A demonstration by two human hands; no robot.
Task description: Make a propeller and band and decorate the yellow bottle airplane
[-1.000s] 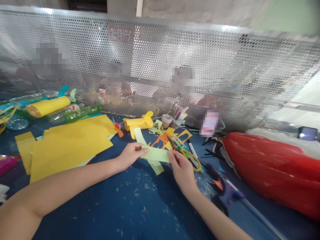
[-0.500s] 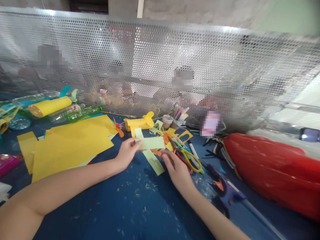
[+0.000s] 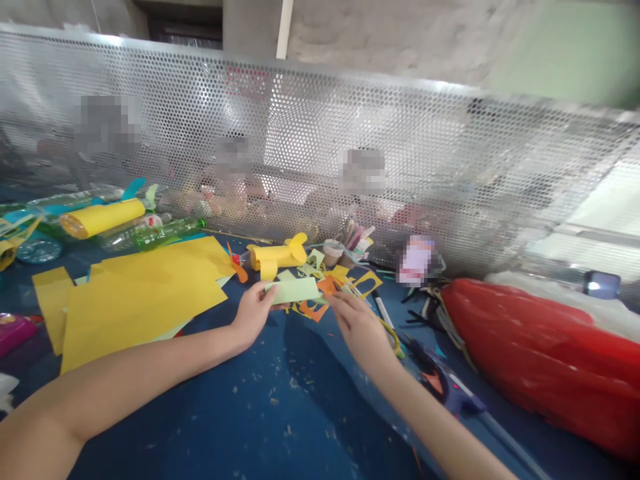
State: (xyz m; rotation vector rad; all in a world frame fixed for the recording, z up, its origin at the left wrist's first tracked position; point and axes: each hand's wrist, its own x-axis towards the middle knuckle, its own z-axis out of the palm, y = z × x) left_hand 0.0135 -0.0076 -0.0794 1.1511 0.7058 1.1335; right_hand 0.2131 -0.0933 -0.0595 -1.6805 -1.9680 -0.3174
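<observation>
My left hand (image 3: 253, 315) pinches the left end of a pale green paper strip (image 3: 296, 291), thumb on top, held above the blue table. My right hand (image 3: 359, 328) is at the strip's other end, its fingers drawn together on a pale green edge that shows past the upper strip. How the layers lie under there is partly hidden. Just beyond the hands lie orange paper scraps (image 3: 314, 311) and a yellow-wrapped bottle (image 3: 276, 256) with an orange propeller (image 3: 239, 268). Yellow-handled scissors (image 3: 393, 337) are mostly covered by my right hand.
Yellow paper sheets (image 3: 150, 287) spread at left, with plastic bottles (image 3: 170, 232) behind. A glue gun (image 3: 457, 393) and a red plastic bag (image 3: 540, 360) lie at right. A perforated metal screen (image 3: 310, 133) borders the table's back, with people beyond it.
The second green strip, which slanted down across the first, has swung up nearly in line with it. My right fingers have closed at its end. The view has tilted slightly.
</observation>
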